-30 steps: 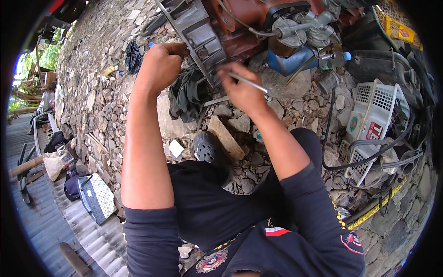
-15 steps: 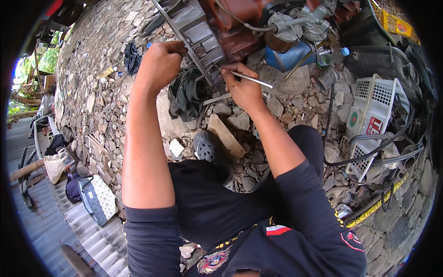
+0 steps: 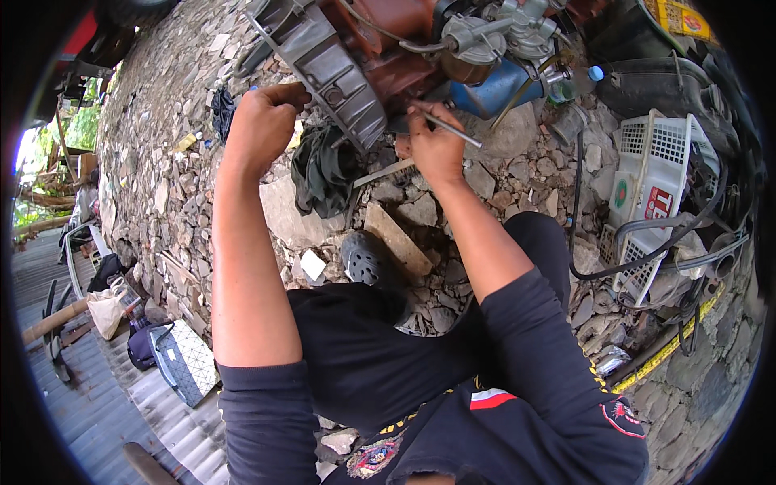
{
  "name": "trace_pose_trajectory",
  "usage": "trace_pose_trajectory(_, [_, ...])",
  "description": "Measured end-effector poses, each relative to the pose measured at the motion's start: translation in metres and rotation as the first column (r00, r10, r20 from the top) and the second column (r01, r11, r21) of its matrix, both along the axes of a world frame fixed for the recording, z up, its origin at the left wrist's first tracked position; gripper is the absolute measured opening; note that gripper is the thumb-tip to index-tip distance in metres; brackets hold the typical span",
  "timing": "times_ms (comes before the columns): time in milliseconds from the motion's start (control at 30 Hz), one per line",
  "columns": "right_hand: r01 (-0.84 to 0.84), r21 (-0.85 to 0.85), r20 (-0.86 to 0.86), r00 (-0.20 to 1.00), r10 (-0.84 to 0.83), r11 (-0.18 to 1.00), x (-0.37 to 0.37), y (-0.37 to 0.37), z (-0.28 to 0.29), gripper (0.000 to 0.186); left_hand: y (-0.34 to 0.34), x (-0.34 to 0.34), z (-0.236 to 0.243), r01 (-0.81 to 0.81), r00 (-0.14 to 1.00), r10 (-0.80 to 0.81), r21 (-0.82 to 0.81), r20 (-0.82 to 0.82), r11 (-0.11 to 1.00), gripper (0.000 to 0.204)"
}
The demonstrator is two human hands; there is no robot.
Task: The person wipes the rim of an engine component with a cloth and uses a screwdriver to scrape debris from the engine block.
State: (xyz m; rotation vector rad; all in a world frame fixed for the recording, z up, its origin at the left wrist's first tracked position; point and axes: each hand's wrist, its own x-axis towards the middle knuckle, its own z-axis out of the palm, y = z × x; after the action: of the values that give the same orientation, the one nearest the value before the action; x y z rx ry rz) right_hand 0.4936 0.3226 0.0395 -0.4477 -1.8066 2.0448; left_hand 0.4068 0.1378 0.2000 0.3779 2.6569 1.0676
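a thin metal rod is held by the right hand; it is pinched between the thumb and the fingers, and one end is pointed toward the lower right. the other end is placed near the lower side of a reddish-brown engine block, but whether the block is touched by it cannot be told. the left hand is raised at the left edge of a grey ribbed housing, which is set against the block. its fingers are curled and the tips are brought to this edge; whether something is pinched there cannot be told.

below the housing, a dark cloth is laid on the stony ground. under it, a dark clog is seen, just beside a flat slab. to the right of the rod, a blue container is placed close to the engine block, and near it a clear bottle. farther right, a white perforated basket is seen.
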Motion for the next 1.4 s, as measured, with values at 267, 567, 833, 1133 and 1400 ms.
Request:
trace_pose_trajectory(267, [0.165, -0.036, 0.033, 0.986, -0.164, 0.986, 0.002, 0.01, -0.005, 0.015, 0.007, 0.005, 0.002, 0.01, 1.0, -0.01, -0.019, -0.012, 1.0, 0.046])
trace_pose_trajectory(567, [0.213, -0.287, 0.005, 0.975, -0.221, 0.934, -0.002, 0.007, 0.04, 0.018, 0.003, -0.002, 0.002, 0.02, 0.999, -0.022, -0.043, -0.042, 0.999, 0.044])
trace_pose_trajectory(833, [0.142, -0.52, -0.107, 0.967, -0.229, 0.842, -0.003, -0.013, 0.061, 0.025, 0.014, 0.009, 0.007, -0.062, 0.997, 0.054, -0.123, -0.063, 0.99, 0.04])
trace_pose_trajectory(1133, [0.193, 0.214, -0.256, 0.957, -0.136, 0.958, -0.008, -0.031, 0.038, 0.027, 0.012, 0.002, 0.001, -0.067, 0.99, 0.049, -0.138, -0.132, 0.988, 0.044])
trace_pose_trajectory(1400, [0.091, 0.378, -0.203, 0.979, -0.013, 0.921, -0.009, 0.0, 0.07, 0.014, 0.015, 0.0, 0.0, -0.17, 0.977, 0.149, -0.132, -0.153, 0.977, 0.043])
